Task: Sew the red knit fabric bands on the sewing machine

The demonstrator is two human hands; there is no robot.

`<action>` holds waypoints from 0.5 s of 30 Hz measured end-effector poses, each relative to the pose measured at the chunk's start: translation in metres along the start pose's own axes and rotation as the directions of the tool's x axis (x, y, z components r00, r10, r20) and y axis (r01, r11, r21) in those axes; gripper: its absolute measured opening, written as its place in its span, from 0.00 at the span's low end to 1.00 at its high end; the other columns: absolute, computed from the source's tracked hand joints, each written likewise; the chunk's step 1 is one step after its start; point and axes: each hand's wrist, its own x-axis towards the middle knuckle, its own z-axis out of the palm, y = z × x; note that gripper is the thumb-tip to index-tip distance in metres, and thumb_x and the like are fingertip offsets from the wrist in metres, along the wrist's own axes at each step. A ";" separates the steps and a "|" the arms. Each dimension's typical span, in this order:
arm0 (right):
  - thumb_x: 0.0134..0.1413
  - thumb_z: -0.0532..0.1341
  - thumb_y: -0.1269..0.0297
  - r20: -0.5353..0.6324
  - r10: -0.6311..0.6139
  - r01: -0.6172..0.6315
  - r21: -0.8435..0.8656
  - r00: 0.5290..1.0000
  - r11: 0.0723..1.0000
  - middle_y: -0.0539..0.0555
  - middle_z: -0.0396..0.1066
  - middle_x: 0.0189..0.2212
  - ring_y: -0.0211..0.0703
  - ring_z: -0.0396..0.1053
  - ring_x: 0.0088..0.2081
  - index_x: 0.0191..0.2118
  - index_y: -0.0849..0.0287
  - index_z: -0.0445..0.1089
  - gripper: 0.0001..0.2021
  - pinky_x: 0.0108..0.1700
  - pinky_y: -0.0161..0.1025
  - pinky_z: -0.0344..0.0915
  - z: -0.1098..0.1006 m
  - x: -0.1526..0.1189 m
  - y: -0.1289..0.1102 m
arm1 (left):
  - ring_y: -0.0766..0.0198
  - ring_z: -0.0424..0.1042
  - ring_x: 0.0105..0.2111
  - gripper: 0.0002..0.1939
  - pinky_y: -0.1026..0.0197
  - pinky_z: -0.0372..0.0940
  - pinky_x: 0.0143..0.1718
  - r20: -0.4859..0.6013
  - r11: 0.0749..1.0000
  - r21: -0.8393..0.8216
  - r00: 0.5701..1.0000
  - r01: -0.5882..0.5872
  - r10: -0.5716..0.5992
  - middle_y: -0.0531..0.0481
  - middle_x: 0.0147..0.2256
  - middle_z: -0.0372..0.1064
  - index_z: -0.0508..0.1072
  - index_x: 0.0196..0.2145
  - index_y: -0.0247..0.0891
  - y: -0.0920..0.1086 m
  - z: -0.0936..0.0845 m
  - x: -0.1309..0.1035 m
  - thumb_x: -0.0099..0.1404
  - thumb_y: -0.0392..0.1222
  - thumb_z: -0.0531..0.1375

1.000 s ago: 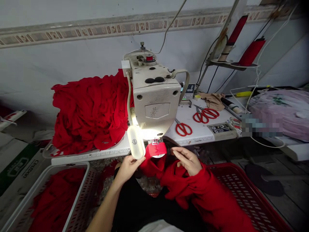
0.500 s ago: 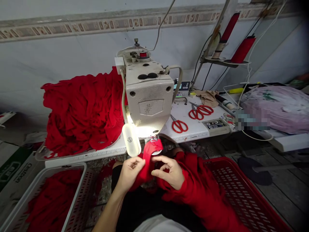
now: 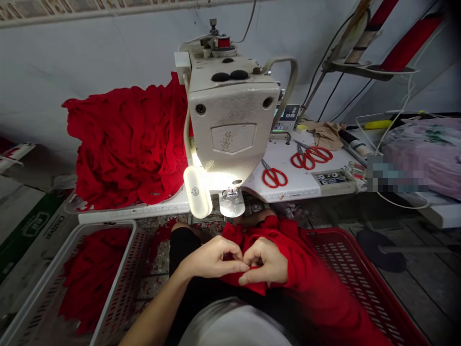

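Both hands meet over my lap, below the sewing machine (image 3: 232, 125). My left hand (image 3: 218, 258) is closed with thumb and fingers on the edge of a red cloth (image 3: 257, 287). Beside it, touching at the fingertips, my right hand (image 3: 264, 262) pinches the same cloth. More red cloth lies over my lap and around my right forearm. No cloth lies on the small lit sewing plate (image 3: 232, 205) under the needle. An oval lamp (image 3: 198, 192) shines at the plate's left.
A red cloth heap (image 3: 126, 144) covers the table's left. Red-handled scissors (image 3: 274, 177) and a parts tray (image 3: 333, 180) lie right. A white basket (image 3: 118, 283) stands lower left, a red basket (image 3: 345, 254) lower right. Thread cones (image 3: 410, 43) stand upper right.
The red cloth has come off the sewing plate, down toward my lap. Both hands have moved closer together and now touch. The view has shifted, so the machine appears higher and larger.
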 end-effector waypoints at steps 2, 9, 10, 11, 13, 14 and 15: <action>0.55 0.70 0.50 -0.070 0.040 -0.036 0.052 0.997 0.998 0.47 0.67 0.12 0.32 0.62 0.13 0.25 0.60 0.80 0.17 0.16 0.28 0.52 -0.004 0.000 0.001 | 0.66 0.65 0.26 0.15 0.65 0.59 0.30 -0.056 0.997 -0.040 0.996 0.065 -0.068 0.51 0.26 0.71 0.79 0.32 0.34 -0.004 -0.002 -0.004 0.70 0.49 0.63; 0.49 0.73 0.47 -0.353 0.219 -0.046 0.438 0.910 0.898 0.50 0.72 0.16 0.35 0.66 0.16 0.30 0.63 0.80 0.20 0.19 0.31 0.67 -0.014 0.014 -0.005 | 0.71 0.60 0.22 0.16 0.68 0.55 0.23 -0.424 0.940 -0.334 0.880 0.066 -0.212 0.56 0.25 0.62 0.77 0.46 0.33 -0.014 -0.006 -0.017 0.68 0.49 0.65; 0.48 0.73 0.46 -0.374 0.223 -0.033 0.453 0.900 0.891 0.50 0.71 0.16 0.35 0.65 0.16 0.30 0.63 0.80 0.20 0.18 0.31 0.66 -0.015 0.016 -0.007 | 0.71 0.60 0.20 0.19 0.68 0.56 0.21 -0.453 0.932 -0.360 0.867 0.033 -0.206 0.56 0.26 0.62 0.76 0.51 0.34 -0.015 -0.007 -0.017 0.67 0.48 0.66; 0.48 0.73 0.46 -0.394 0.221 -0.020 0.454 0.892 0.891 0.49 0.71 0.16 0.35 0.65 0.15 0.30 0.63 0.80 0.21 0.17 0.31 0.66 -0.014 0.017 -0.009 | 0.71 0.61 0.20 0.20 0.68 0.57 0.21 -0.482 0.934 -0.357 0.856 0.003 -0.187 0.56 0.26 0.63 0.76 0.53 0.34 -0.015 -0.007 -0.017 0.68 0.48 0.65; 0.50 0.72 0.47 -0.436 0.202 0.004 0.426 0.877 0.905 0.49 0.70 0.16 0.35 0.64 0.15 0.30 0.63 0.80 0.20 0.16 0.31 0.65 -0.013 0.018 -0.014 | 0.69 0.64 0.22 0.16 0.66 0.59 0.23 -0.546 0.970 -0.241 0.831 -0.037 -0.104 0.52 0.27 0.67 0.80 0.50 0.35 -0.013 -0.010 -0.017 0.69 0.46 0.64; 0.51 0.72 0.47 -0.460 0.185 0.019 0.403 0.869 0.915 0.49 0.70 0.16 0.35 0.64 0.15 0.30 0.62 0.80 0.19 0.16 0.32 0.66 -0.013 0.018 -0.017 | 0.67 0.66 0.24 0.13 0.65 0.61 0.25 -0.578 0.990 -0.137 0.815 -0.046 -0.042 0.50 0.27 0.69 0.82 0.47 0.36 -0.012 -0.012 -0.017 0.70 0.44 0.63; 0.52 0.71 0.48 -0.487 0.161 0.039 0.375 0.859 0.926 0.49 0.70 0.18 0.35 0.64 0.16 0.31 0.62 0.79 0.18 0.16 0.32 0.66 -0.012 0.017 -0.021 | 0.66 0.68 0.26 0.11 0.64 0.63 0.28 -0.600 0.999 -0.022 0.799 -0.050 0.027 0.48 0.28 0.71 0.84 0.44 0.36 -0.010 -0.014 -0.017 0.71 0.43 0.63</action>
